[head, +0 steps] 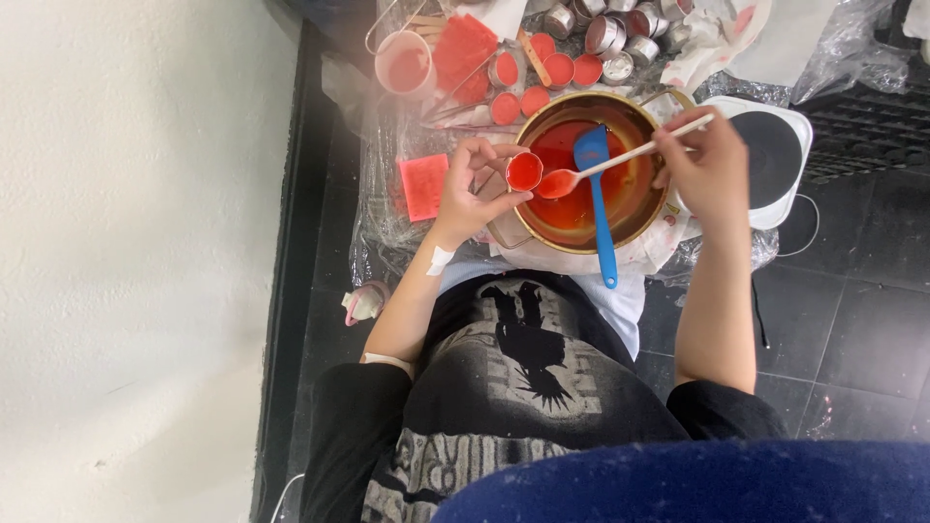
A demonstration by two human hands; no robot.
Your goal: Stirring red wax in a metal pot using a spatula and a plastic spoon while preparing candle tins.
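Note:
My left hand (pixel 472 189) holds a small round tin (pixel 524 171) filled with red liquid at the near rim of a metal pot (pixel 579 108). My right hand (pixel 710 167) grips the white handle of a spoon (pixel 620 159); its bowl, full of red liquid, touches the tin's edge. The pot holds red liquid, and a blue spatula (pixel 598 199) rests in it with its handle sticking out over the near rim toward me.
Several small tins filled with red (pixel 547 73) stand beyond the pot, with empty metal tins (pixel 620 39) farther back. A pink cup (pixel 403 64), a red square block (pixel 424 186) and crinkled plastic sheet lie left. A white hot plate (pixel 770 155) sits right, on dark floor tiles.

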